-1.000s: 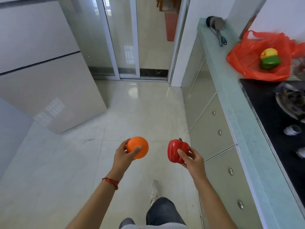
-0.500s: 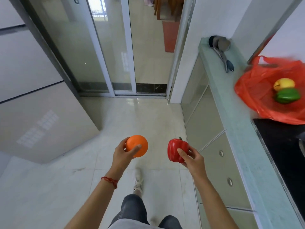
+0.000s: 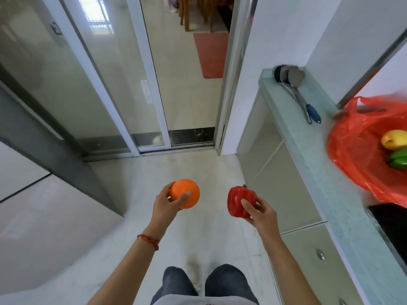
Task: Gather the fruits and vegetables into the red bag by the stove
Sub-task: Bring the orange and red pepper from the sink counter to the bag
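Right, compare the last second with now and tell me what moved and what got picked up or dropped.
Only the view moved: it swung away from the stove, so the red bag slid toward the right edge and the stove is nearly out of frame. Nothing was taken or let go. The left hand keeps the orange, the right hand the red pepper; yellow and green pieces stay in the bag.

I count one orange [image 3: 185,196], one red pepper [image 3: 240,201], one red bag [image 3: 361,150] with one yellow fruit [image 3: 394,139] and one green pepper [image 3: 399,159] in it, two hands, and two utensils [image 3: 299,93] on the counter.
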